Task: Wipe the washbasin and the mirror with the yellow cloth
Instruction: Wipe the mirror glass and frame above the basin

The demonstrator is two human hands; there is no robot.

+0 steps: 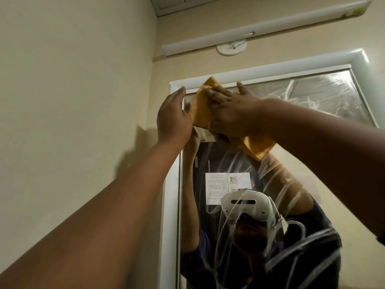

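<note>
Pressed flat with straight, spread fingers, the right hand holds the yellow cloth against the upper-left corner of the mirror. The cloth is thin, finely textured fabric, folded into angular flaps; one point rises at 12 o'clock over the glossy white frame, another hangs at 5 o'clock below the wrist. The left hand, at 9 o'clock of the cloth, is raised with relaxed, extended fingers, touching the cloth's left edge without gripping. Both bare forearms reach steeply upward. Wet, curved streaks cover the reflective glass, which shows a white headset.
</note>
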